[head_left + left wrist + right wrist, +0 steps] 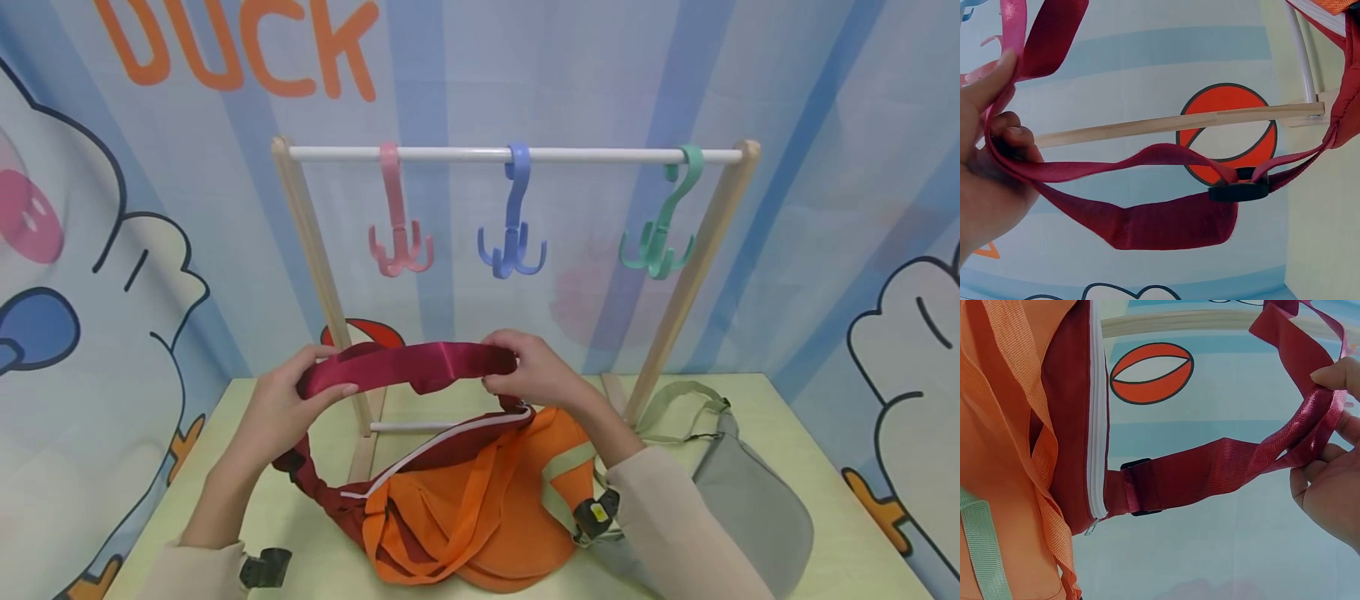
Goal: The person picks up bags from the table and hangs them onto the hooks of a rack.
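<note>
A dark red strap is stretched between my two hands in front of the rack. The left hand grips its left end, thumb across the front. At the other end my right hand pinches the strap between thumb and fingers. The strap runs down to a dark red bag with a white zipper, which sits tilted on the table. In the left wrist view, a black buckle joins the strap lengths; another black buckle shows in the right wrist view. An orange bag lies against the red one, partly covering it.
A wooden rack with a white bar stands behind, carrying a pink hook, a blue hook and a green hook. A grey bag with a pale green strap lies on the table at right, partly behind my right forearm.
</note>
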Demonstrator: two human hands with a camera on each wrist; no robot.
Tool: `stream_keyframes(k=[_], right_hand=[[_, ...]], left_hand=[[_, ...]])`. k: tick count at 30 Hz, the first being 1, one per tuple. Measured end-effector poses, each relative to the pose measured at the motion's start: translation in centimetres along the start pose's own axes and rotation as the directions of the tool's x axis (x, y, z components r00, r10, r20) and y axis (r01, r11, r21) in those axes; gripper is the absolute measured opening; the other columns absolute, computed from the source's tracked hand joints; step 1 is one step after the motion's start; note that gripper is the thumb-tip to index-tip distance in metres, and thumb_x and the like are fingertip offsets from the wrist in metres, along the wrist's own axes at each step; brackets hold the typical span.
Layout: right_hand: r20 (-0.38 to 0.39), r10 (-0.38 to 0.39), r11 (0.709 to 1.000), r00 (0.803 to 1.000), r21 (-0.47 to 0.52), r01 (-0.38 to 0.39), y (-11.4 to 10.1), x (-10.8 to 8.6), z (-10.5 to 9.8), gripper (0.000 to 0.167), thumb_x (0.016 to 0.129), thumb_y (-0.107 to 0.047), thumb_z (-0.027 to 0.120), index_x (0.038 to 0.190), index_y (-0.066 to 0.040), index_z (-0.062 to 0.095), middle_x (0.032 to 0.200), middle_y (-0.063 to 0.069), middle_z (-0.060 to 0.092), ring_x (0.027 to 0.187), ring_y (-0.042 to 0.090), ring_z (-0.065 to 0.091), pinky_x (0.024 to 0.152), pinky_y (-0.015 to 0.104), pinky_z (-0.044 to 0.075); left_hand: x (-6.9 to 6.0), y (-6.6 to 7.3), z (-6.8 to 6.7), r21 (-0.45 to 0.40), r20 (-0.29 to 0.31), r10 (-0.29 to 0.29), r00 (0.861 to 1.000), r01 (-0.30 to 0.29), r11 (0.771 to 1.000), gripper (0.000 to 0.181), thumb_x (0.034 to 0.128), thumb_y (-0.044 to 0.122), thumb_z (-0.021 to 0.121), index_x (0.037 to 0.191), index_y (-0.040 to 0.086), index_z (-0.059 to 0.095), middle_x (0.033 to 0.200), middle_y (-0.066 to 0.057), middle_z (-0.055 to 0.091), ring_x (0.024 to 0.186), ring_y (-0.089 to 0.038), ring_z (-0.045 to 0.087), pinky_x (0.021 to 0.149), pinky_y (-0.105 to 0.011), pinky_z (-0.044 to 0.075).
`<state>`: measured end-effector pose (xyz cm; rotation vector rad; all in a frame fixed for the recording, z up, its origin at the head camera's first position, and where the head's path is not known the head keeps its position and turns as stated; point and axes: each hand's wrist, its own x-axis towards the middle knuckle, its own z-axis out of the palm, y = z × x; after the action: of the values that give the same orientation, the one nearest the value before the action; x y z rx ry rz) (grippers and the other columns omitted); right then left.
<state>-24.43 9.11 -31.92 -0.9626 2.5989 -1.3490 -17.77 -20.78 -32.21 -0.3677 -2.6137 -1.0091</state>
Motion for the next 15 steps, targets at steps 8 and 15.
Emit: stream_keyframes(k=[8,15], right_hand=[[-0.031,0.006,0.999,1.000,-0.036,-0.007,0.27,-0.01,0.12,0.034,0.075,-0.006,0.063,0.108,-0.002,0.060,0.097,0.008,0.058,0.081,0.020,0.052,0.069,0.029,0.046],[-0.024,-0.005,0.999,1.000,-0.040,0.004,0.27,0.07,0.18,0.030,0.074,-0.003,0.065,0.103,0.000,0.059,0.093,0.009,0.057,0.081,0.020,0.051,0.071,0.029,0.045]], left_hand=[[-0.07,0.02,-0.10,0.010,-0.028,0.026,0.999,-0.026,1.000,0.029,0.0807,0.013,0.070,0.105,0.003,0.058,0.085,-0.009,0.060,0.067,-0.019,0.049,0.055,-0.028,0.042],[0.01,0.00,-0.24,0.017,-0.033,0.015,0.999,-0.015,1.000,0.027,0.0812,0.011,0.069,0.103,0.003,0.057,0.086,-0.011,0.061,0.068,-0.020,0.051,0.056,-0.031,0.043]])
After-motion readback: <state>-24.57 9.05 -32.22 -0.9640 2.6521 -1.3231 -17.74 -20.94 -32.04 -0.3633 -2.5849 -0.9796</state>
